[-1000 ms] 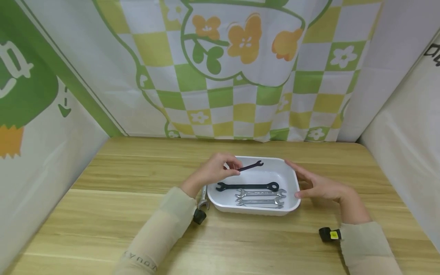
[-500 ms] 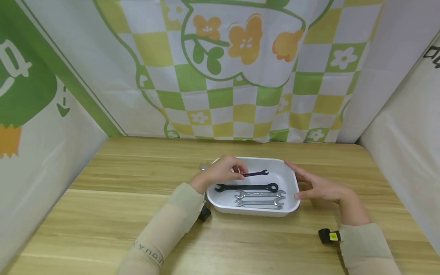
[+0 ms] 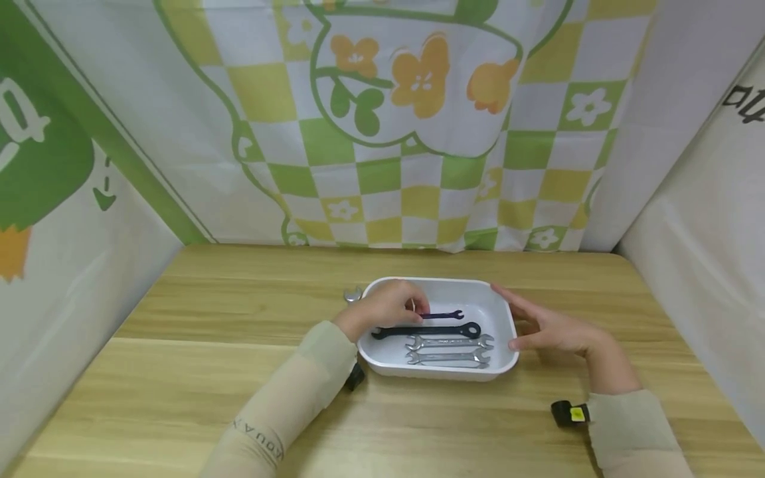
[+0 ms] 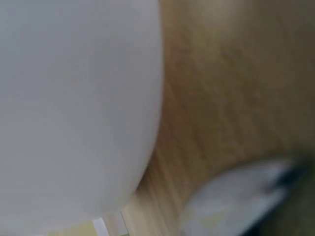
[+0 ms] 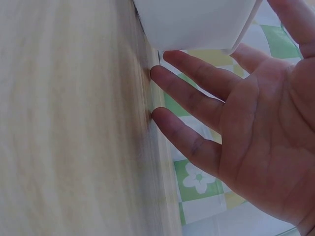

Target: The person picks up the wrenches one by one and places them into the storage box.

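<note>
My left hand (image 3: 391, 304) reaches into a white tray (image 3: 430, 374) and pinches one end of a small dark purple wrench (image 3: 443, 315). Its open-ended head points right, low over the tray floor. Just in front of it lies a longer black wrench (image 3: 427, 330), with a ring at its right end. Silver open-end wrenches (image 3: 449, 342) lie in a row nearer the front wall. At the tray's right end, my right hand (image 3: 552, 330) rests against the rim with thumb and fingers apart; the right wrist view shows the fingers (image 5: 189, 98) spread and fairly straight beside the tray wall.
Another silver wrench (image 3: 352, 295) lies on the wooden table (image 3: 239, 299) left of the tray, partly hidden by the left arm. In the left wrist view, the tray's outer wall (image 4: 74, 108) fills one side. Behind the table hangs a checkered cloth (image 3: 382, 179).
My left hand has moved right and lowered the purple wrench toward the tray floor, bringing it about parallel with the black one. My right hand stays at the tray's right end.
</note>
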`<action>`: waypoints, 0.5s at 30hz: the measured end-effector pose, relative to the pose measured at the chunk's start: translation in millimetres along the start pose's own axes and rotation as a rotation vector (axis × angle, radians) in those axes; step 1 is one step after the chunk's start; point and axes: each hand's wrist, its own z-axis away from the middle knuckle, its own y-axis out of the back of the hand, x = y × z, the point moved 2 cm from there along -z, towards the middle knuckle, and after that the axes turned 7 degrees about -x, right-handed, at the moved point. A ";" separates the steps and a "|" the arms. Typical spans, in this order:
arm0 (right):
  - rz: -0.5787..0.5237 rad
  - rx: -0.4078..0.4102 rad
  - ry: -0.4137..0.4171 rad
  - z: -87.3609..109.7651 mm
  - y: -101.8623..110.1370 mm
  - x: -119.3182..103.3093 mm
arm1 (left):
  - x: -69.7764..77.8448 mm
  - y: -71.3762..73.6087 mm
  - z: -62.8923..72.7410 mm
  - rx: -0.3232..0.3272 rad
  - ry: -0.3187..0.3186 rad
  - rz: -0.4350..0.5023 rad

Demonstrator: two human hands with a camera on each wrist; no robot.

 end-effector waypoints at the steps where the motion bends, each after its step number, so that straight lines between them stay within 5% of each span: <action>1: -0.003 0.000 -0.001 -0.2 -0.5 0.1 | 0.0 -0.7 -0.1 -0.005 0.003 -0.002; 15: -0.020 0.003 0.005 -1.7 -0.2 2.0 | -0.6 -1.6 -0.9 -0.028 0.029 -0.034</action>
